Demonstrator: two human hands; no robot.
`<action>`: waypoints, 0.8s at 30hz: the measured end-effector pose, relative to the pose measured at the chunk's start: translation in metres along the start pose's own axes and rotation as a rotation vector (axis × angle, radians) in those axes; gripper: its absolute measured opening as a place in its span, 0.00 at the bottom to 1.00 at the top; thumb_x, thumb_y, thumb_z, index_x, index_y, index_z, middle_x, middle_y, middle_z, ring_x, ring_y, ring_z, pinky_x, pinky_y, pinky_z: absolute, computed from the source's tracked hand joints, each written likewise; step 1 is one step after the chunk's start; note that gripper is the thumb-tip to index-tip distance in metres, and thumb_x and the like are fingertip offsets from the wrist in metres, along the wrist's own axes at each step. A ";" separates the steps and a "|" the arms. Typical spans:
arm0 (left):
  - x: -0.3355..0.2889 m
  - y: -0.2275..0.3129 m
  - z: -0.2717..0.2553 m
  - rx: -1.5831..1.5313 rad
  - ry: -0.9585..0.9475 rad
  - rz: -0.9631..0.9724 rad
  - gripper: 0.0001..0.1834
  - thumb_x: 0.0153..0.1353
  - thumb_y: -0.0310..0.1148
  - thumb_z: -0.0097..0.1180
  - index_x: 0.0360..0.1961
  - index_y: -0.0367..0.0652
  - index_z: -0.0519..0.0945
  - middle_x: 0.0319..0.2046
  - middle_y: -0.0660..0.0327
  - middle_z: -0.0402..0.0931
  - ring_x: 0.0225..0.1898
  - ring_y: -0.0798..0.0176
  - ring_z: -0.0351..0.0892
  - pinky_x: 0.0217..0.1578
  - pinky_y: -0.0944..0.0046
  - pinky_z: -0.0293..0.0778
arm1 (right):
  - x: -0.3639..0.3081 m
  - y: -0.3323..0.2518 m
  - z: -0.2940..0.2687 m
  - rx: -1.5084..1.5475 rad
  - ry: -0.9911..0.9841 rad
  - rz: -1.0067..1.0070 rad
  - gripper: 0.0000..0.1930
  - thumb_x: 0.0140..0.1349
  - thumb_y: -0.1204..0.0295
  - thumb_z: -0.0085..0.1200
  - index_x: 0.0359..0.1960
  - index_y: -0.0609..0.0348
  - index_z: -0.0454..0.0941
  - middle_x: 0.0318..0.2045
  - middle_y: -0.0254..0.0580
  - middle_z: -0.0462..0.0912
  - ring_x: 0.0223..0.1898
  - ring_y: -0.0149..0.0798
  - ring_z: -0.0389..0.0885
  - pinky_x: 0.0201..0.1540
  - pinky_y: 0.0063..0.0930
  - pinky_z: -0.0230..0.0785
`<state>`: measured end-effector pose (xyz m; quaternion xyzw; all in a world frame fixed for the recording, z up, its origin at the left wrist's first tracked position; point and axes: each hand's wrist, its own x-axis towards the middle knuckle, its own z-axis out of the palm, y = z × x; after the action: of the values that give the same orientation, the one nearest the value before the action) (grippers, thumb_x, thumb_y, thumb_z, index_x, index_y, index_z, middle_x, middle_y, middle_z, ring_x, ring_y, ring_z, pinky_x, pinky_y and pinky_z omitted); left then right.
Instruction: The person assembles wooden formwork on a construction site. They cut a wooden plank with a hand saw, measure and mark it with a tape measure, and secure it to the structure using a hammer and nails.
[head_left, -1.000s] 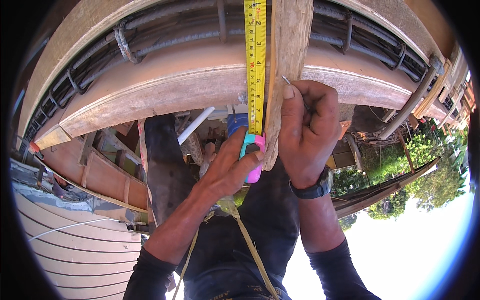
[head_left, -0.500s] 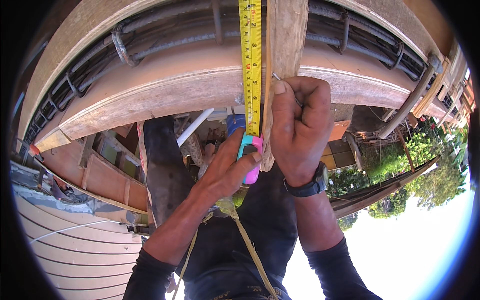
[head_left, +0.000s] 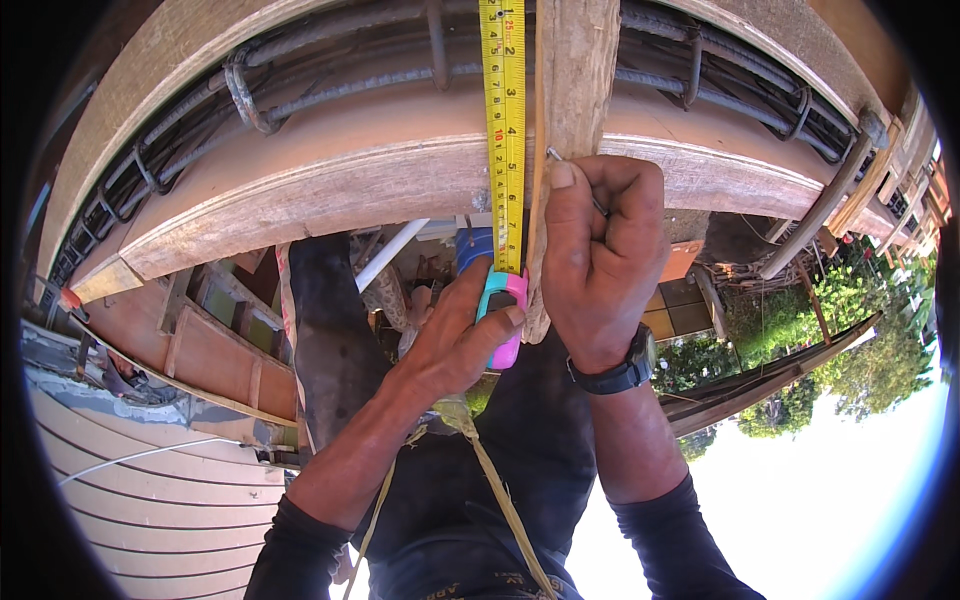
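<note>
My left hand (head_left: 445, 340) is wrapped round the pink and turquoise case of a tape measure (head_left: 511, 345). Its yellow blade (head_left: 506, 130) runs straight out, away from me, across the form boards. Beside the blade lies a rough wooden batten (head_left: 577, 80), with a narrow gap between them. My right hand (head_left: 610, 265) pinches a thin nail (head_left: 553, 153) over the batten, its tip close to the edge facing the tape. Whether the tip touches the wood I cannot tell. The fingers hide most of the nail's shaft.
Under the batten runs a form board (head_left: 330, 195), with steel rebar (head_left: 390, 82) in the trough beyond. A hammer (head_left: 830, 190) hangs over the board at the right. Below left are wooden panels (head_left: 235, 350) and a corrugated roof (head_left: 170, 500); plants (head_left: 810, 330) grow at right.
Almost nothing differs. The whole view has shifted very slightly, while both hands, the tape and the nail keep their places against the wood.
</note>
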<state>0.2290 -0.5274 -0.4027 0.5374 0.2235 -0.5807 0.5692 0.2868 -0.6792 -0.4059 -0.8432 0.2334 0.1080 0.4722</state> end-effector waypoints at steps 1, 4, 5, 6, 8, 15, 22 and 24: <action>0.000 -0.001 0.000 0.003 0.000 0.002 0.29 0.61 0.46 0.52 0.56 0.35 0.68 0.43 0.45 0.75 0.46 0.48 0.76 0.50 0.50 0.71 | 0.000 0.000 0.000 0.003 0.001 0.003 0.07 0.68 0.76 0.57 0.41 0.64 0.71 0.27 0.45 0.83 0.26 0.36 0.86 0.27 0.31 0.76; 0.001 -0.003 0.000 0.013 0.003 0.011 0.29 0.61 0.47 0.52 0.56 0.35 0.68 0.43 0.45 0.75 0.46 0.48 0.76 0.50 0.50 0.71 | 0.000 0.002 0.001 0.016 0.008 0.005 0.06 0.68 0.76 0.56 0.40 0.64 0.72 0.27 0.45 0.83 0.26 0.36 0.86 0.27 0.31 0.76; 0.001 -0.003 0.000 0.017 0.005 0.014 0.29 0.61 0.47 0.52 0.56 0.35 0.68 0.43 0.45 0.75 0.46 0.48 0.76 0.50 0.50 0.71 | -0.001 0.003 0.001 0.023 0.015 0.001 0.06 0.68 0.76 0.56 0.40 0.64 0.72 0.28 0.45 0.83 0.26 0.36 0.86 0.27 0.30 0.76; 0.001 -0.003 0.001 0.020 0.008 0.018 0.29 0.61 0.47 0.51 0.56 0.35 0.68 0.42 0.45 0.75 0.46 0.48 0.76 0.50 0.50 0.71 | -0.001 0.004 0.002 0.031 0.021 -0.004 0.06 0.68 0.76 0.56 0.40 0.64 0.72 0.28 0.45 0.83 0.26 0.36 0.86 0.27 0.30 0.76; 0.001 -0.002 0.001 0.018 0.005 0.020 0.29 0.61 0.47 0.51 0.55 0.35 0.69 0.42 0.46 0.75 0.45 0.48 0.76 0.49 0.50 0.70 | 0.000 0.004 0.002 0.025 0.018 -0.010 0.06 0.68 0.76 0.57 0.40 0.64 0.72 0.28 0.45 0.83 0.27 0.36 0.86 0.27 0.30 0.76; 0.001 -0.004 0.002 -0.003 0.017 0.036 0.28 0.61 0.47 0.51 0.54 0.35 0.69 0.41 0.46 0.75 0.44 0.49 0.76 0.48 0.50 0.71 | 0.000 0.001 0.001 0.049 0.015 0.024 0.06 0.68 0.76 0.57 0.40 0.64 0.72 0.28 0.45 0.83 0.26 0.35 0.86 0.28 0.29 0.76; 0.001 0.004 0.002 -0.058 -0.002 0.002 0.27 0.62 0.48 0.52 0.52 0.36 0.70 0.39 0.50 0.74 0.41 0.53 0.75 0.45 0.53 0.71 | -0.001 0.002 0.002 0.104 0.028 0.067 0.06 0.68 0.76 0.57 0.39 0.64 0.73 0.27 0.43 0.83 0.27 0.30 0.85 0.28 0.27 0.76; 0.001 0.000 0.003 -0.089 -0.003 0.015 0.27 0.62 0.48 0.52 0.52 0.36 0.70 0.39 0.51 0.74 0.41 0.54 0.75 0.45 0.53 0.71 | -0.002 0.001 0.001 0.081 0.044 0.085 0.06 0.68 0.76 0.57 0.40 0.64 0.73 0.27 0.43 0.83 0.27 0.29 0.85 0.28 0.26 0.76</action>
<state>0.2281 -0.5302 -0.4029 0.5123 0.2443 -0.5667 0.5973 0.2850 -0.6782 -0.4063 -0.8149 0.2836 0.0997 0.4955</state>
